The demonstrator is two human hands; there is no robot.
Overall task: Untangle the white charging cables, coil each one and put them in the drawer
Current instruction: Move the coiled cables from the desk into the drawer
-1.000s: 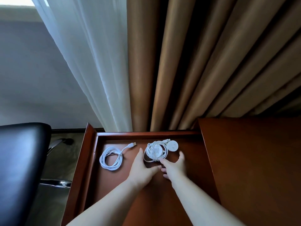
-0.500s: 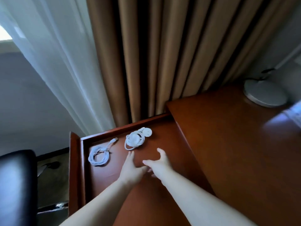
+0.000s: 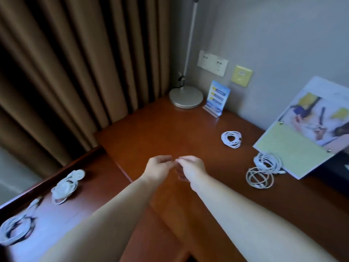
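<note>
- Brown wood makes up the desk (image 3: 170, 133), and its drawer (image 3: 98, 190) stands open at the near left, lower than the top.
- Two white cables lie in the drawer. One coiled cable with round charger pucks (image 3: 65, 187) sits toward the far wall. A second coiled cable (image 3: 15, 231) sits at the near left edge of the view, with its plug end stretched toward the first; the two are apart.
- Three more white coils rest on the desk top to the right. A small coil (image 3: 232, 139) lies farthest back, well apart from the others. A thicker coil (image 3: 267, 163) sits just beside the leaning picture board (image 3: 302, 133), and a loose, thin coil (image 3: 259, 178) touches its near side.
- Left hand (image 3: 158, 169) and right hand (image 3: 190, 167) hover side by side above the near edge of the desk, close to where it meets the drawer.
- Both hands have their fingers loosely curled, the fingertips of each pointing toward the other hand and almost meeting. Nothing shows between them, though the hands are blurred.
- Neither hand touches any cable.
- At the far corner stands a lamp with a round metal base (image 3: 186, 98), and a small blue sign holder (image 3: 217, 98) is just to its right.
- Wall sockets (image 3: 212, 63) and a yellow plate (image 3: 241, 75) are fixed on the grey wall above.
- Brown curtains (image 3: 75, 63) hang behind the drawer.
</note>
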